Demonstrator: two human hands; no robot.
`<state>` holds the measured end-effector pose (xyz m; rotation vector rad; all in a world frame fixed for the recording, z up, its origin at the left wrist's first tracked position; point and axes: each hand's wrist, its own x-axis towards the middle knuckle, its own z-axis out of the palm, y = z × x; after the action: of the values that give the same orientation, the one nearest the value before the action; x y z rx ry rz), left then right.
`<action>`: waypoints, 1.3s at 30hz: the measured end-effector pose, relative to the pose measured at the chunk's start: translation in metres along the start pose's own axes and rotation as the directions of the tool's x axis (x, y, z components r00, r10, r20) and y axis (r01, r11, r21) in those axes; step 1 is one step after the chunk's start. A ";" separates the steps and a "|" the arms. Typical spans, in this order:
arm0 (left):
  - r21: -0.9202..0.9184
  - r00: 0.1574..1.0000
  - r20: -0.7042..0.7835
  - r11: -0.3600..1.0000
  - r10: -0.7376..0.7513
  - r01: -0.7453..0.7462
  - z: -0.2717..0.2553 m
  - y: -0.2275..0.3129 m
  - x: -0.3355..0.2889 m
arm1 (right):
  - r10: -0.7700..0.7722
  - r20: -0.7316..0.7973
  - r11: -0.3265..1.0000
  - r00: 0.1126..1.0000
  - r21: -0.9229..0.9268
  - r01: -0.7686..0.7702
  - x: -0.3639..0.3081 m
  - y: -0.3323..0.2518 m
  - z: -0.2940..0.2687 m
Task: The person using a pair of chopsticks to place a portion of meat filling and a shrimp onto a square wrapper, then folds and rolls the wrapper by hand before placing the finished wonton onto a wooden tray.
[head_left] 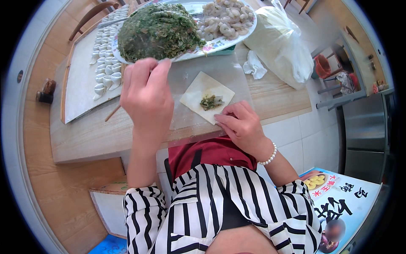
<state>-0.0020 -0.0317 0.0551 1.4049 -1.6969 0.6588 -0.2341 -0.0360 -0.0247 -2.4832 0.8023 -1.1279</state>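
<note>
A square wrapper (198, 87) lies on the work surface in front of me, with a small heap of green filling and a pale piece of shrimp (210, 102) on it. My right hand (243, 124) pinches the wrapper's near corner between thumb and fingers. My left hand (148, 99) is closed around a thin wooden stick (112, 113), whose end juts out to the left; its fingertips are at the near rim of a floral platter (230, 42). On that platter sit a large mound of chopped green filling (158, 34) and a pile of peeled shrimp (224, 19).
At left, a floured board (80, 80) carries rows of folded dumplings (108, 74). A full plastic bag (281, 42) and a crumpled white tissue (254, 64) are on the right. Small jars (45, 91) stand by the left wall. A printed signboard (338, 199) is low at right.
</note>
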 end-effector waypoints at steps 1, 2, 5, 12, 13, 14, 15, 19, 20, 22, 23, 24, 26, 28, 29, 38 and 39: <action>0.062 1.000 0.007 0.998 0.018 -0.018 0.004 0.000 0.006 | -0.006 0.008 1.000 1.000 -0.008 0.006 0.000 -0.001 0.000; 0.123 0.999 0.016 0.992 0.035 -0.037 0.006 -0.001 0.010 | -0.011 0.016 1.000 1.000 -0.016 0.012 0.000 -0.001 0.000; 0.174 0.991 0.053 0.976 0.122 -0.129 0.014 -0.008 0.011 | -0.018 0.012 1.000 1.000 0.000 0.018 0.001 -0.001 0.001; -0.234 0.998 0.059 0.972 0.031 -0.016 0.008 -0.005 -0.021 | 0.000 0.013 1.000 1.000 0.011 0.000 0.002 -0.003 0.000; -0.283 0.995 0.099 0.958 -0.012 0.040 0.006 -0.001 -0.033 | 0.003 0.012 1.000 1.000 0.017 -0.003 0.001 -0.003 0.001; -0.329 0.989 0.140 0.939 -0.053 0.097 0.004 0.002 -0.043 | 0.007 0.010 1.000 1.000 0.023 -0.007 0.001 -0.003 0.001; -0.333 0.983 0.175 0.935 -0.061 0.118 0.004 0.004 -0.051 | 0.008 0.007 1.000 1.000 0.019 -0.009 0.000 -0.003 0.002; -0.333 0.954 0.298 0.935 -0.018 0.121 0.009 0.005 -0.076 | 0.017 0.014 1.000 1.000 0.001 -0.017 -0.001 -0.003 0.005; -0.329 0.946 0.324 0.939 0.014 0.099 0.009 0.005 -0.079 | 0.019 0.017 1.000 1.000 -0.003 -0.019 -0.001 -0.004 0.004; -0.319 0.954 0.297 0.938 -0.039 0.138 0.003 0.001 -0.080 | 0.018 0.022 1.000 1.000 -0.020 -0.018 -0.001 -0.005 0.003; -0.317 0.957 0.282 0.936 -0.063 0.155 0.002 0.000 -0.080 | 0.018 0.021 0.999 1.000 -0.030 -0.017 -0.001 -0.005 0.003; -0.336 0.954 0.292 0.926 -0.070 0.171 0.000 0.001 -0.078 | 0.013 0.018 0.999 1.000 -0.034 -0.013 0.000 -0.005 0.003; -0.370 0.946 0.310 0.906 -0.091 0.208 -0.005 0.004 -0.075 | -0.001 0.016 0.999 1.000 -0.041 0.002 0.003 -0.004 0.003; -0.377 0.940 0.338 0.907 -0.054 0.188 0.003 0.005 -0.077 | 0.012 0.023 0.999 1.000 -0.037 -0.011 0.004 -0.004 0.003; -0.379 0.936 0.351 0.908 -0.036 0.177 0.006 0.006 -0.078 | 0.017 0.026 0.999 1.000 -0.034 -0.016 0.005 -0.003 0.004; -0.436 0.919 0.393 0.876 -0.020 0.206 -0.005 0.012 -0.082 | 0.030 -0.005 1.000 1.000 0.003 -0.030 0.003 -0.002 0.006; -0.421 0.921 0.388 0.886 -0.020 0.196 -0.002 0.013 -0.084 | 0.023 -0.003 1.000 1.000 0.005 -0.023 0.004 -0.001 0.006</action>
<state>-0.0100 0.0181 -0.0130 1.3219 -1.8873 -0.0923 -0.2269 -0.0373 -0.0261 -2.4621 0.8255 -1.1253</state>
